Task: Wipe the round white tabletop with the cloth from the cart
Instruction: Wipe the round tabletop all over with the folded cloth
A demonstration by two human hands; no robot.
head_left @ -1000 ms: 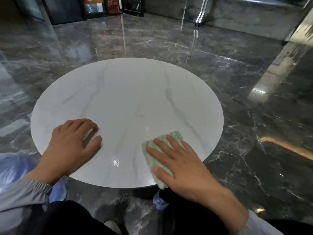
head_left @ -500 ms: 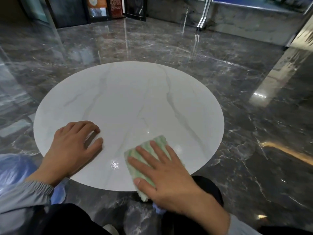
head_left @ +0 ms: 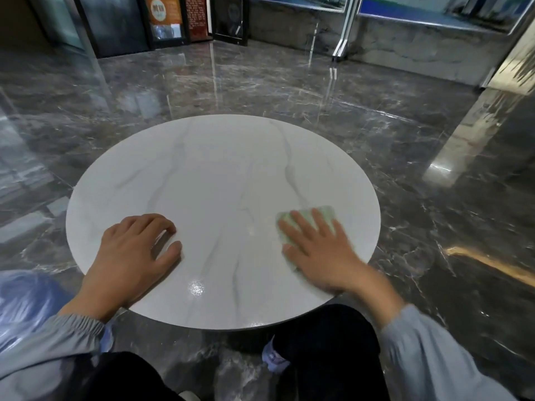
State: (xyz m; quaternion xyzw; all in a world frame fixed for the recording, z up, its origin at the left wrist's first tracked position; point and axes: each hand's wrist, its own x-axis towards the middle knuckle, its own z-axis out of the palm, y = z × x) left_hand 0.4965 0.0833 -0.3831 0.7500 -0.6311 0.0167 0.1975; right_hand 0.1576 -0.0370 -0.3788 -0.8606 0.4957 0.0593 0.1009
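Observation:
The round white tabletop [head_left: 220, 180] with faint grey veins fills the middle of the head view. A pale green cloth [head_left: 324, 213] lies flat on its near right part. My right hand [head_left: 321, 250] presses down on the cloth with fingers spread, covering most of it; the hand is blurred. My left hand [head_left: 133, 250] rests on the near left part of the tabletop, fingers slightly curled, holding nothing. The cart is out of view.
Glossy dark marble floor [head_left: 289, 82] surrounds the table. Dark doors and posters [head_left: 173, 18] stand at the back. A blue plastic bag [head_left: 26, 308] sits at the lower left. My dark trousers [head_left: 324, 354] and blue shoe covers show below the table's near edge.
My right hand slid the cloth left along the near edge, then right and away from the edge to the table's right side. The left hand stayed put. The view tilted up.

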